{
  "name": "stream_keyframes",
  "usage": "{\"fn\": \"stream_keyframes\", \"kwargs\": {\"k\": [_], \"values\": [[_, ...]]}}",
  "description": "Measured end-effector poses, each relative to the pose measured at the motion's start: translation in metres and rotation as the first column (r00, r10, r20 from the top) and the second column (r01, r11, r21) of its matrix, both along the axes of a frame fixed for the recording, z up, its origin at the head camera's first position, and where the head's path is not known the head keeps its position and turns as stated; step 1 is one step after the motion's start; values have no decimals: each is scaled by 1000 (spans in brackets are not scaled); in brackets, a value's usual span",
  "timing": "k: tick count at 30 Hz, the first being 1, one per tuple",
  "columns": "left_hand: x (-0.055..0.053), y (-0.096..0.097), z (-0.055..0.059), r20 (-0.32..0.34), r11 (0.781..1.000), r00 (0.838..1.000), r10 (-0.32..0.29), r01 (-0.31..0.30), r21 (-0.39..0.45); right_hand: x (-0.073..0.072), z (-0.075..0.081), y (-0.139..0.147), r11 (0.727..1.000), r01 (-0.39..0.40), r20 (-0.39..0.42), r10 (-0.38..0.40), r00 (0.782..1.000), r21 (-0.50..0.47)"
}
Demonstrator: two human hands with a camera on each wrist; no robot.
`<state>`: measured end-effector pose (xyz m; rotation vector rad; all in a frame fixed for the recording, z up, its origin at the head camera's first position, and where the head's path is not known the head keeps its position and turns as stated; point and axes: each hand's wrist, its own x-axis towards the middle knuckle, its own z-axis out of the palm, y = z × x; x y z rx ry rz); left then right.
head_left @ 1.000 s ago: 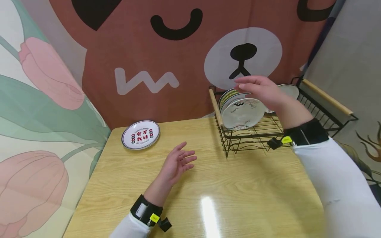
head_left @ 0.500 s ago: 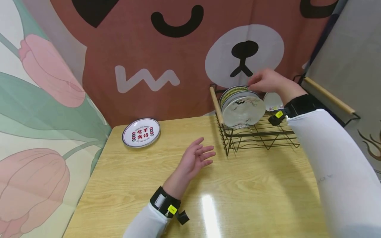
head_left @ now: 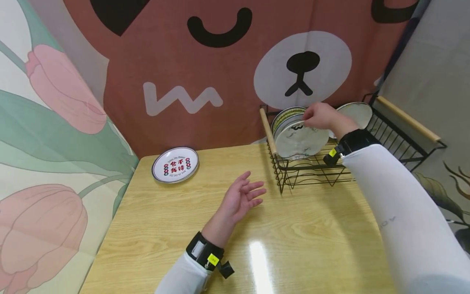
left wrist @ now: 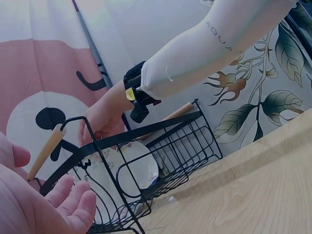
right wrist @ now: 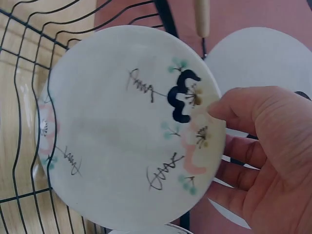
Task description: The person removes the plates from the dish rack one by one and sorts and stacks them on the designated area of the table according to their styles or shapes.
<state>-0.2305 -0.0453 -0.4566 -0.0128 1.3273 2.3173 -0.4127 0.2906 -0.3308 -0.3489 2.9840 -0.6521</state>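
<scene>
My right hand (head_left: 321, 116) pinches the rim of a white plate (head_left: 302, 142) that stands on edge in the black wire dish rack (head_left: 312, 166). In the right wrist view the thumb (right wrist: 222, 110) lies over the plate's front and the other fingers go behind its edge. Painted flowers and dark squiggles decorate that plate. Behind it are more plates, one with a green patterned rim (head_left: 288, 114). My left hand (head_left: 238, 198) hovers over the table left of the rack, fingers loosely spread and holding nothing. A blue-rimmed white plate (head_left: 175, 165) with red characters lies flat at the back left.
Another white plate (head_left: 358, 113) stands at the rack's right rear. Wooden handles (head_left: 408, 118) top the rack's two ends. The wooden table (head_left: 293, 241) meets a bear-patterned cloth (head_left: 176, 69) at its back edge.
My right hand has come down from above the rack, passed behind the plates, and now grips the front plate's rim. The left hand has moved right, toward the rack.
</scene>
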Motion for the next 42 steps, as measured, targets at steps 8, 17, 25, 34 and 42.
{"fn": "stream_keyframes", "kwargs": {"k": [8,17,25,34,42], "values": [[0,-2,-2,16,1000,1000,1,-1,8,-2,-9,1,999,-11,-12,11,1000,37],[-1,-4,-2,9,1000,1000,-2,2,1,-2,-11,-2,998,-23,-6,23,1000,58],[1,-3,-1,14,1000,1000,5,-5,-2,-4,-14,-6,991,-32,-26,36,999,128],[1,-5,-2,11,1000,1000,9,-10,4,-4,-15,-8,985,-44,-71,57,996,167],[1,-6,0,19,1000,1000,11,-11,11,-3,-13,-9,983,-34,-72,47,996,181]]}}
